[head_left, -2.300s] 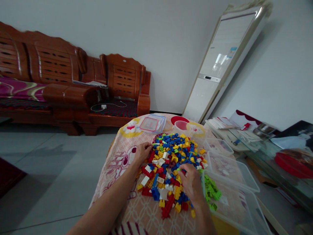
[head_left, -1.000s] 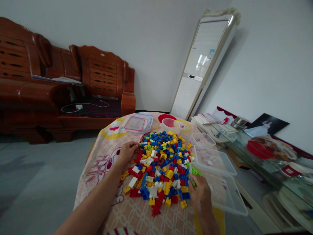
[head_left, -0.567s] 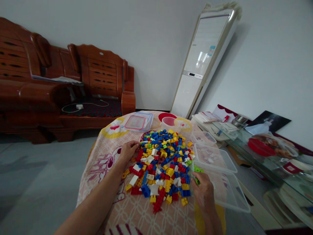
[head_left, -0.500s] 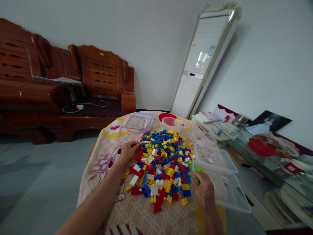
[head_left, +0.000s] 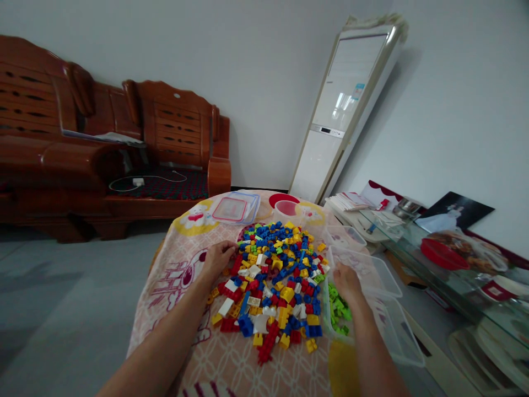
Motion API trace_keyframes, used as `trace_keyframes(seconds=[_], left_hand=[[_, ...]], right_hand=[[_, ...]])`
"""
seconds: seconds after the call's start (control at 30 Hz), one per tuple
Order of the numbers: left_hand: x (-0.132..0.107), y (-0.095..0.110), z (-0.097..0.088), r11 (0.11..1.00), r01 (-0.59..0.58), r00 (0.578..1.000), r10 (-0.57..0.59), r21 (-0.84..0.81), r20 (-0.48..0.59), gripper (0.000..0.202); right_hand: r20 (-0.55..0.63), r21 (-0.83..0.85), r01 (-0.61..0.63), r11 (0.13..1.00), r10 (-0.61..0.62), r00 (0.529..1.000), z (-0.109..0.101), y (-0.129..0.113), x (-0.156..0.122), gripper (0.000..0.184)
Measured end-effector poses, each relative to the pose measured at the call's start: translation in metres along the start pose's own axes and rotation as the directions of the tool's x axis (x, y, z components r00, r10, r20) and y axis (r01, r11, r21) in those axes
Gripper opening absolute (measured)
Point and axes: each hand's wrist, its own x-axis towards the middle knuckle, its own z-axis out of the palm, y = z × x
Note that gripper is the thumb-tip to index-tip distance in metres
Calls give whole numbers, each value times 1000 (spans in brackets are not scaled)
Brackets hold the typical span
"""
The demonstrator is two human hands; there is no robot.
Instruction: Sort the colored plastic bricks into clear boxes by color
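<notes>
A heap of red, blue, yellow, white and green toy bricks (head_left: 281, 281) lies on a table covered by a pink cartoon cloth (head_left: 182, 270). My left hand (head_left: 217, 258) rests at the heap's left edge, fingers curled together against the bricks. What they hold, if anything, is hidden. My right hand (head_left: 346, 278) hovers over a clear plastic box (head_left: 399, 353) at the heap's right side, fingers loosely stretched toward the heap and holding nothing. Green bricks (head_left: 339, 311) lie in that box just below the hand.
Two more clear boxes (head_left: 372, 264) (head_left: 345, 234) stand behind the first. Stacked lids (head_left: 235, 208) and a small red-rimmed tub (head_left: 286, 208) sit at the table's far end. A wooden sofa (head_left: 165, 143), a standing air conditioner (head_left: 343, 110) and a cluttered glass table (head_left: 433, 253) surround it.
My right hand, which pinched a green brick at the box's near corner, has moved forward over the box and now holds nothing. The left hand has stayed put.
</notes>
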Motion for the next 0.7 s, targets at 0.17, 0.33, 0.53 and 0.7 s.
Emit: trace_keyframes(seconds=[0.17, 0.33, 0.53, 0.7], left_hand=[[0, -2, 0, 1000, 2, 1000, -2, 25, 10, 27], [-2, 2, 0, 997, -5, 1000, 5, 74, 9, 27], [-3, 6, -1, 996, -16, 1000, 15, 84, 7, 26], [-2, 3, -1, 996, -20, 1000, 19, 85, 4, 25]], right_hand=[[28, 27, 36, 999, -37, 999, 11, 4, 8, 29], [40, 99, 56, 994, -60, 997, 12, 7, 4, 30], [-24, -11, -8, 1000, 8, 1000, 6, 0, 22, 29], [-34, 23, -21, 1000, 22, 999, 3, -2, 69, 44]])
